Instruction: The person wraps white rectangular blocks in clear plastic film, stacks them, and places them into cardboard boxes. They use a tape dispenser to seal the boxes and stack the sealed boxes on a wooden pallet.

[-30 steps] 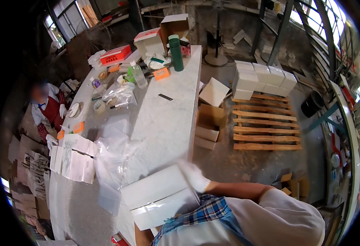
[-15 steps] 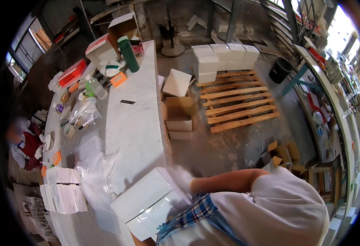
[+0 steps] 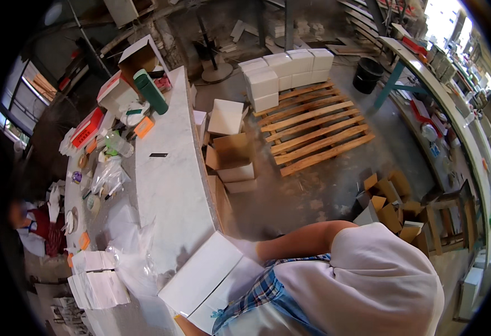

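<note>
**White box held at the near end of the counter**

Where the long white counter [image 3: 167, 185] ends nearest the person, a white box [image 3: 200, 274] is gripped at its right edge by the gloved right hand [image 3: 245, 249], the fingers closed against the box side. The grip of the left hand cannot be told: only a sliver of forearm is seen at the lower edge, below the box, and the hand itself is hidden. The box's near corner is covered by a plaid sleeve [image 3: 268, 291]. Beside the box, towards the counter's left edge, crumpled clear plastic bags [image 3: 128, 252] and a stack of folded white cartons [image 3: 97, 280] are seen.
</note>
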Demonstrator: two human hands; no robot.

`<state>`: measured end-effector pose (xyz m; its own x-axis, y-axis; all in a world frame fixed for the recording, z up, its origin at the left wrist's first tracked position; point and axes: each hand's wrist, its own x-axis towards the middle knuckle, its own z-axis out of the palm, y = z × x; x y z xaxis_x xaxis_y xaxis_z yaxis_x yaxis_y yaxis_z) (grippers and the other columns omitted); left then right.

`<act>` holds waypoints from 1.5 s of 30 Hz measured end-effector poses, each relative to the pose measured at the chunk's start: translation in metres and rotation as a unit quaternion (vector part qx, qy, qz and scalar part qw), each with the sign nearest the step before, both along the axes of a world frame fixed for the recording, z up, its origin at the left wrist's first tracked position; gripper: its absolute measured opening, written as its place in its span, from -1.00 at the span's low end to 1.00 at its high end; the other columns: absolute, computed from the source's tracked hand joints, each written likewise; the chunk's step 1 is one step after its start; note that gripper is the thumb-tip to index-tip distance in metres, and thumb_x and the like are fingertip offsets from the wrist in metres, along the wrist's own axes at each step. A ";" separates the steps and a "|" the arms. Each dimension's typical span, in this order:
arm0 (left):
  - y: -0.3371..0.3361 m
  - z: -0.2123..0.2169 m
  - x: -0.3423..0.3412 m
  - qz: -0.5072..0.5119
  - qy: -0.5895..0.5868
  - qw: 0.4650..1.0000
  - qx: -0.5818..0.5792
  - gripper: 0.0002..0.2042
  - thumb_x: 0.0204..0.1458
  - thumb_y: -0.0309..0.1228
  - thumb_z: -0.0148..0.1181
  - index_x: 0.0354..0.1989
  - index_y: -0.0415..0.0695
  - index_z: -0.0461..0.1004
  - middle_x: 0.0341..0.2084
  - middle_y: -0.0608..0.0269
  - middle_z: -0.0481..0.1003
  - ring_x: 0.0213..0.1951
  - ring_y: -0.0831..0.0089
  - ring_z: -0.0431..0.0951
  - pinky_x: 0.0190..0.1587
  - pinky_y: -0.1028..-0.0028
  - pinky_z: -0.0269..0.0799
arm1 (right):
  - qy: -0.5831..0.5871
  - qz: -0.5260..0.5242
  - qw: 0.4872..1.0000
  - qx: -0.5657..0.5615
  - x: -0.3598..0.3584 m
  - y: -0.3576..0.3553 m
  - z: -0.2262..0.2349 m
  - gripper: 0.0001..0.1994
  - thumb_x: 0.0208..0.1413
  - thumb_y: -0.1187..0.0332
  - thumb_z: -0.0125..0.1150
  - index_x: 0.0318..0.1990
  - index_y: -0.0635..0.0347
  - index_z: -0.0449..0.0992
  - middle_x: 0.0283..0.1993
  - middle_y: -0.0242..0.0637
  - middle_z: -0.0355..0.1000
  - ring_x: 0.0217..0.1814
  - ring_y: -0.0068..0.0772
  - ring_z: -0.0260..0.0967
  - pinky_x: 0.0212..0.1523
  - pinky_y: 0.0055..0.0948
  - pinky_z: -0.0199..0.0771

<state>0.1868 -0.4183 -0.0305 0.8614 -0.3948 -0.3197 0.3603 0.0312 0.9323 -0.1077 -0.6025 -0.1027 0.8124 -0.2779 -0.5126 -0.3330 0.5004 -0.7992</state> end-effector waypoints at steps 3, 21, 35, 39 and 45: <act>-0.002 0.021 0.016 -0.051 0.018 0.999 0.003 -0.36 0.28 0.06 -0.06 0.11 -0.40 0.45 -0.10 -0.04 0.56 -0.08 0.19 0.54 0.03 0.25 0.47 | -0.021 0.010 1.000 0.009 -0.005 0.000 0.003 -0.42 0.42 -0.04 -0.24 0.29 0.23 0.41 0.23 0.09 0.44 0.26 -0.02 0.40 0.30 -0.22 0.36; -0.108 0.014 -0.124 -0.199 0.157 0.966 0.051 -0.34 0.26 0.11 -0.11 -0.05 -0.41 0.50 -0.28 0.01 0.61 -0.28 0.23 0.58 -0.14 0.23 0.53 | -0.162 -0.010 0.945 -0.284 -0.118 -0.127 0.033 -0.66 0.34 0.24 0.07 0.12 0.24 0.54 0.12 0.01 0.52 0.14 -0.08 0.45 0.18 -0.24 0.46; -0.459 0.008 -0.333 -0.163 0.179 0.970 0.003 -0.41 0.32 0.13 -0.05 -0.26 -0.26 0.55 -0.45 0.07 0.60 -0.41 0.22 0.57 -0.25 0.29 0.56 | -0.106 -0.253 0.924 0.265 -0.294 -0.416 0.002 -0.61 0.46 0.10 -0.02 0.22 0.10 0.51 0.10 -0.31 0.56 0.05 -0.35 0.51 0.14 -0.32 0.53; -0.550 -0.002 -0.346 -0.287 0.210 0.935 -0.009 -0.42 0.34 0.12 -0.08 -0.28 -0.24 0.54 -0.44 0.06 0.62 -0.42 0.20 0.62 -0.28 0.31 0.61 | -0.147 -0.292 0.881 0.340 -0.338 -0.468 -0.004 -0.60 0.44 0.10 0.02 0.26 0.11 0.46 0.16 -0.33 0.52 0.10 -0.35 0.48 0.13 -0.35 0.53; -0.694 -0.009 -0.361 -0.354 0.215 0.910 0.015 -0.38 0.34 0.15 -0.09 -0.24 -0.29 0.52 -0.39 -0.01 0.62 -0.37 0.18 0.64 -0.22 0.25 0.64 | -0.108 -0.339 0.873 0.335 -0.361 -0.568 -0.014 -0.59 0.45 0.09 0.01 0.26 0.12 0.45 0.17 -0.32 0.51 0.12 -0.35 0.47 0.14 -0.35 0.53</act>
<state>-0.1739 -1.1122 -0.0391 0.1871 -0.7879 -0.5867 0.6119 -0.3738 0.6970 -0.4690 -1.1702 -0.1170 0.6757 -0.4280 -0.6002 0.3421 0.9033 -0.2589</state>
